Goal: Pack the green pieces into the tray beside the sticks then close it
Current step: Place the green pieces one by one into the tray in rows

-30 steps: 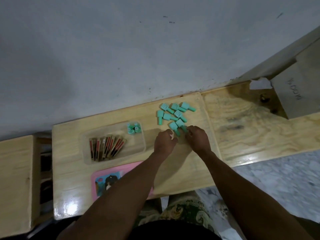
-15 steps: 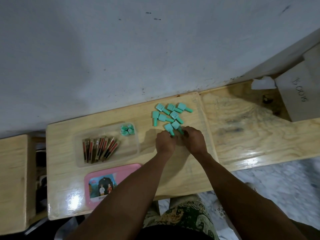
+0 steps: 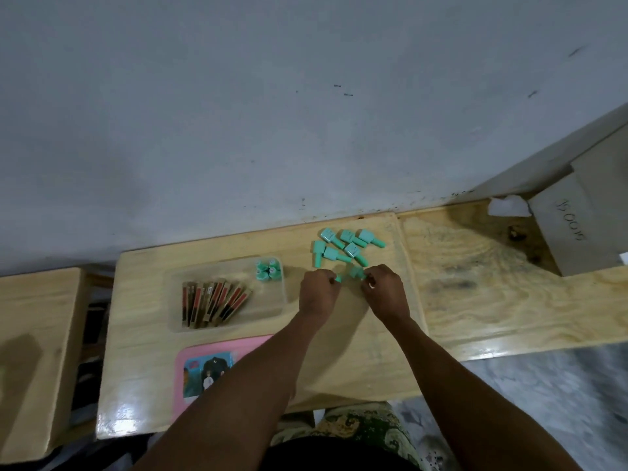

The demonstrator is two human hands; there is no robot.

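Note:
Several loose green pieces (image 3: 343, 244) lie on the wooden table near the wall. A clear tray (image 3: 282, 300) to their left holds brown and red sticks (image 3: 214, 302), with three green pieces (image 3: 268, 270) standing in its far right corner. My left hand (image 3: 317, 292) pinches a green piece at its fingertips. My right hand (image 3: 385, 290) grips another green piece (image 3: 356, 272), just below the loose pile. Both hands are close together, right of the tray.
A pink lid (image 3: 190, 355) with a picture lies at the table's near edge, partly under my left forearm. A grey cardboard box (image 3: 584, 229) sits at the far right on a second wooden board (image 3: 475, 294). A grey wall runs along the back.
Both hands have closed on the nearest green pieces and drawn them slightly away from the pile. The camera view shifted a little.

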